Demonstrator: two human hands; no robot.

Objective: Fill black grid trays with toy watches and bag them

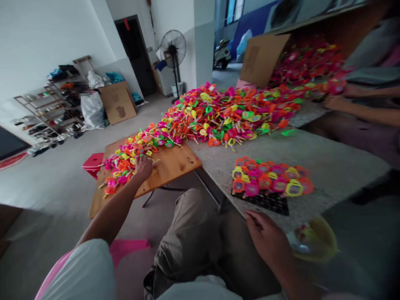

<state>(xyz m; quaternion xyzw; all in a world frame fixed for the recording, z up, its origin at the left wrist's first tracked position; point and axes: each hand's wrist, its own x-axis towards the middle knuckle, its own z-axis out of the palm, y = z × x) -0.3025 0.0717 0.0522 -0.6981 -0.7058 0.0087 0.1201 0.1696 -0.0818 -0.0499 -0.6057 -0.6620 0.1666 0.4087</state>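
Note:
My left hand (143, 167) reaches out to the wooden side table (175, 164) and rests, fingers curled down, on the near end of a long heap of small bright plastic toys (215, 112). Whether it grips one is hidden. My right hand (265, 237) hovers low over the grey table's front edge (312, 208), fingers loosely bent, beside a blurred yellow toy (314, 239). Just beyond it a black tray (268, 202) carries rows of round toys in pink, orange and yellow (270, 179).
Another person's arms (359, 108) rest on the table at the far right. An open cardboard box (262, 58) spills toys at the back. A red stool (93, 163), a floor fan (173, 50), shelves (46, 112) and boxes stand on the floor to the left.

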